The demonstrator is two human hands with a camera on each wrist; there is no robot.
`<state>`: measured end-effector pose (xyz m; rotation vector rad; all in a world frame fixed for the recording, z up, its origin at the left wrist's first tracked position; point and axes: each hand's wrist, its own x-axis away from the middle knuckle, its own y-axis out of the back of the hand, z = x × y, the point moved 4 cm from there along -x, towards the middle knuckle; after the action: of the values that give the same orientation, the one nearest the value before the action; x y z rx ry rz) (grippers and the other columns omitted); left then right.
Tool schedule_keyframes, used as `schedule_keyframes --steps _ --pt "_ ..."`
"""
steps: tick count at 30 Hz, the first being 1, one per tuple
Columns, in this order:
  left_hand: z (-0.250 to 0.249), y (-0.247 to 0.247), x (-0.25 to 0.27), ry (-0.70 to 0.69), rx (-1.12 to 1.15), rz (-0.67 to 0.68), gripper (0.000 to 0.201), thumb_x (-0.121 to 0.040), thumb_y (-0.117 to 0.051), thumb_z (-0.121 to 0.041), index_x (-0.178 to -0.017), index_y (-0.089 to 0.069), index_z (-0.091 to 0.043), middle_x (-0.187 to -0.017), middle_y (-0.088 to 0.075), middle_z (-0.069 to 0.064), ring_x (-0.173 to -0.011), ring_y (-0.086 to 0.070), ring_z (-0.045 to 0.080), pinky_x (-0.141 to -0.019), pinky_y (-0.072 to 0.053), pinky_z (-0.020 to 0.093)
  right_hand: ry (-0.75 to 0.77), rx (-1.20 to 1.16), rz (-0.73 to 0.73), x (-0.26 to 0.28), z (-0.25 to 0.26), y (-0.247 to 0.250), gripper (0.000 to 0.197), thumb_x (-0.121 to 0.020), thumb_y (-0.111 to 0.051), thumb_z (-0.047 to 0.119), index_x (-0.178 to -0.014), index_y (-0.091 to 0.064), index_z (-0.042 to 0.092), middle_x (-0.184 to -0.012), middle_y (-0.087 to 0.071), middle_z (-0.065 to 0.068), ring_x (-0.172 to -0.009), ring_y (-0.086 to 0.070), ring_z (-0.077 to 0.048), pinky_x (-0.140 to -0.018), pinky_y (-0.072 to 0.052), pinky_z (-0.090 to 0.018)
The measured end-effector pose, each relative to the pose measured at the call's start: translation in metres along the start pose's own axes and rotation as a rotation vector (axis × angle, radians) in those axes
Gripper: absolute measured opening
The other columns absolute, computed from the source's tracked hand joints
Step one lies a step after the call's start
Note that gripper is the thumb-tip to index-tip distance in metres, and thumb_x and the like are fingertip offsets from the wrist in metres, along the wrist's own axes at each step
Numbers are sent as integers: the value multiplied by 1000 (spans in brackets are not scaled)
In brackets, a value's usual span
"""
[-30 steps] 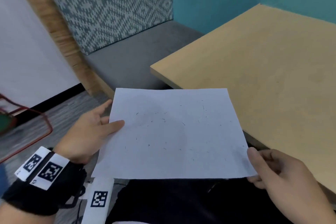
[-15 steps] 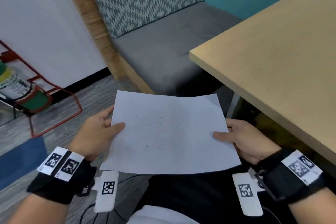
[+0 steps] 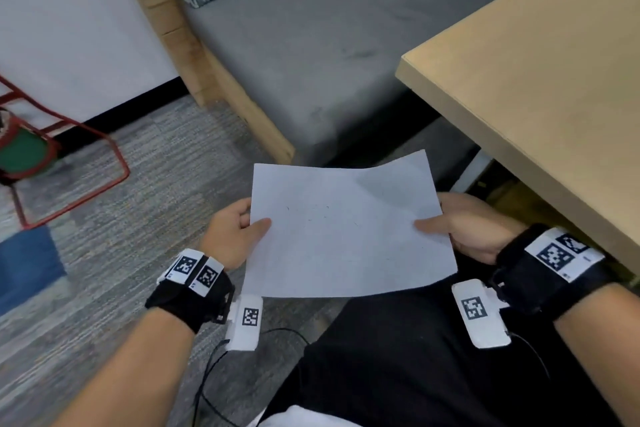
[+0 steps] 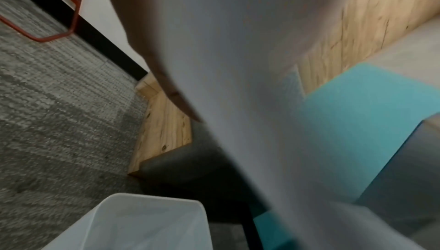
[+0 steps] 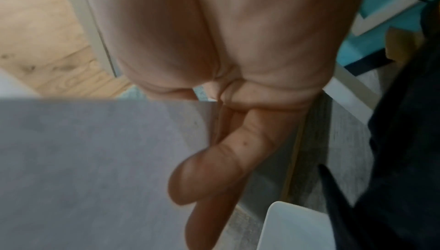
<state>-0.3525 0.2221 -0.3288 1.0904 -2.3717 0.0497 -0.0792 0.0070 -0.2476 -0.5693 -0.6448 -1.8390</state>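
Left hand [image 3: 232,235] and right hand [image 3: 468,229] pinched white sheet [image 3: 346,229] by side edges, thumbs on top; sheet between them, faintly speckled, far right corner curled up.

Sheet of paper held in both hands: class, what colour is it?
White sheet of paper, with faint dark specks; clearest in the head view.

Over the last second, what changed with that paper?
The right hand shifted from the near corner of the sheet to the middle of its right edge, pinching there. The sheet drew back from the table toward the lap. The left hand kept its pinch.
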Motion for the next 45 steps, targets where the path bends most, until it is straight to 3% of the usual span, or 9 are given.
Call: schedule_keyframes --steps 8,13,19,24,27,32,36,40,45 --pt "50 -64 -61 133 -47 144 32 -94 -60 -2 -120 -63 -21 -106 -75 3 -90 -74 16 -71 -58 30 -62 356 -120 -33 0 13 23 -85 -62 2 -100 -74 16 -102 -76 0 -96 -70 -25 -93 -54 -52" --pt "86 -103 -85 250 -165 329 37 -82 -66 -9 -119 -65 -17 -113 -73 9 -100 -71 27 -89 -57 47 -142 427 -155 -47 -1 14 24 -81 -60 -2 -96 -73 10 -98 -75 -6 -91 -71 -29 -88 -57 -49" --pt "105 -120 -94 294 -336 414 54 -91 -64 -14 -142 -48 -21 -126 -66 4 -107 -66 24 -83 -57 37 -223 287 -169 -62 0 5 25 -79 -50 -18 -84 -68 -2 -84 -71 -19 -59 -69 -31 -49 -53 -29" --pt "91 -118 -90 246 -687 330 69 -100 -51 -34 -158 -19 -13 -153 -43 11 -136 -46 28 -109 -37 32 -229 270 -138 -77 -2 -3 28 -79 -45 -17 -81 -66 0 -69 -71 -13 -48 -65 -29 -52 -50 -34" --pt "54 -131 -75 23 -558 365 63 -105 -41 -41 -159 -15 -23 -166 -14 -3 -152 -15 15 -121 -11 26 -233 268 -125 -85 -1 -8 27 -78 -45 -15 -85 -67 -1 -70 -73 -15 -53 -68 -31 -54 -55 -39" --pt "-7 -169 -31 -343 -323 602 58 -103 -24 -56 -156 -7 -40 -165 7 -16 -150 12 3 -121 4 26 -243 226 -102 -91 3 -18 29 -75 -50 -15 -82 -71 3 -81 -74 -14 -72 -72 -32 -62 -59 -38" --pt "25 -176 -26 -239 -436 695 57 -95 -12 -68 -147 8 -53 -163 16 -18 -150 17 7 -122 5 37 -213 327 -129 -100 0 -9 34 -55 -56 7 -84 -74 5 -87 -77 -8 -88 -72 -31 -88 -56 -55" --pt "89 -145 -47 145 -761 672 66 -100 -11 -64 -158 -1 -35 -166 6 -11 -154 4 19 -123 0 50 -227 353 -153 -99 -1 -4 36 -61 -54 7 -91 -73 6 -96 -76 -5 -93 -71 -30 -91 -56 -50" --pt "31 -147 -43 -213 -581 525 66 -97 -13 -69 -154 8 -43 -164 15 -14 -151 17 8 -124 4 43 -214 382 -161 -101 0 -9 33 -60 -54 8 -86 -73 6 -92 -76 -6 -90 -71 -30 -89 -56 -51"
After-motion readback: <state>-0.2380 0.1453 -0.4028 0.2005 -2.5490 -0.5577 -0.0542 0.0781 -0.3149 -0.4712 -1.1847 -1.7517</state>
